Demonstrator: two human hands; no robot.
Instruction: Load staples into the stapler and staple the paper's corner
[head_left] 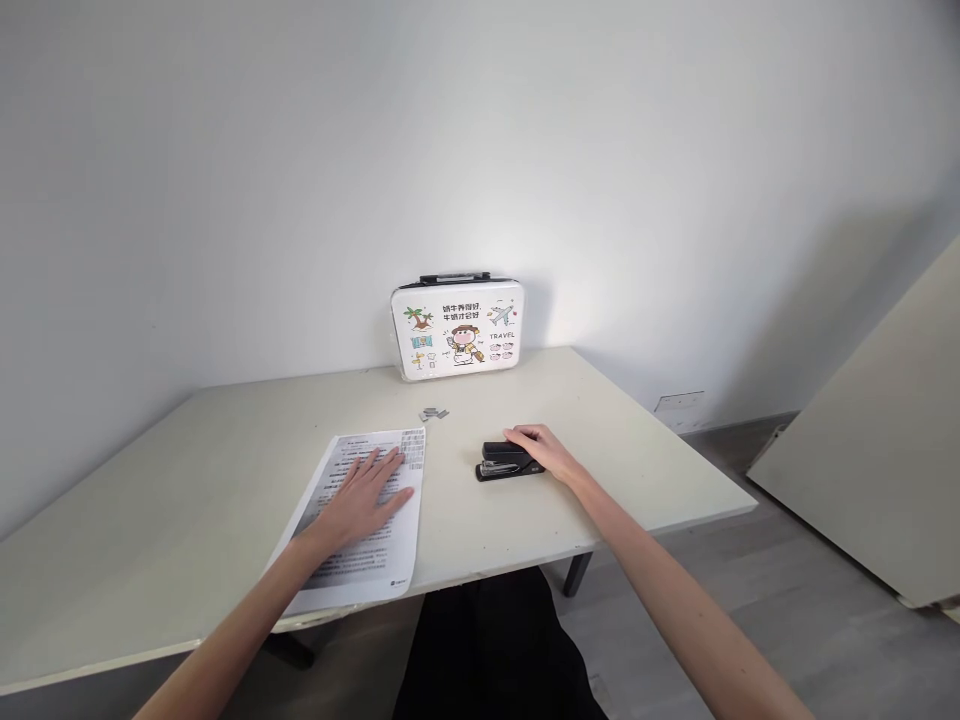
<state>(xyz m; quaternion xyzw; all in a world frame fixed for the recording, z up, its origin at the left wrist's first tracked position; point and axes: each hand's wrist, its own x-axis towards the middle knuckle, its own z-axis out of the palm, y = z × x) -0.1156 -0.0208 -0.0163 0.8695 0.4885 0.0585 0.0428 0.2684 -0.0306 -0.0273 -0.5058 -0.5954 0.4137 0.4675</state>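
My left hand (pixel 365 500) lies flat with spread fingers on a printed sheet of paper (pixel 401 555), which rests at the front edge of the table; whether more sheets lie beneath it I cannot tell. My right hand (pixel 543 448) is wrapped over the back end of a black stapler (pixel 499 460). The stapler sits on the table to the right of the paper, its front end pointing left. Beyond the paper's top right corner is a small scatter of staple strips (pixel 433 413).
A white case (pixel 459 330) with cartoon prints and a black handle stands upright at the table's back, near the wall. The pale table (pixel 600 420) ends at the right above a grey floor. A wall socket plate (pixel 679 400) and a pale panel (pixel 877 450) are farther right.
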